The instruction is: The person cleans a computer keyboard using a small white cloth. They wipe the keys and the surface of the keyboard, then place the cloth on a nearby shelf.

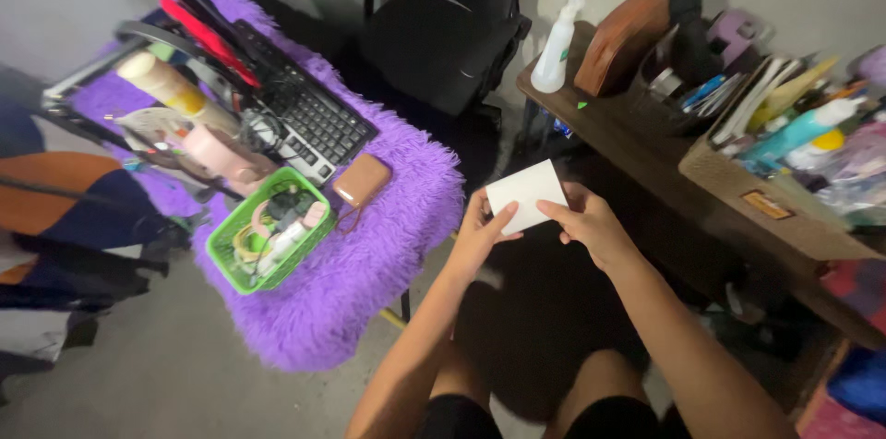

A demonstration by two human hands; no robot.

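A purple shaggy cover (369, 264) is spread at nine o'clock, with a black keyboard (309, 111) and a green basket (221, 259) set on it. A dark wooden desk (637, 139) is seen at two o'clock, a white spray bottle (558, 42) standing at its corner. At centre, both forearms are extended forward. A white card (524, 192) is pinched between them: the left hand (478, 236) is closed on its lower left edge, the right hand (591, 227) on its right edge, thumbs laid on top.
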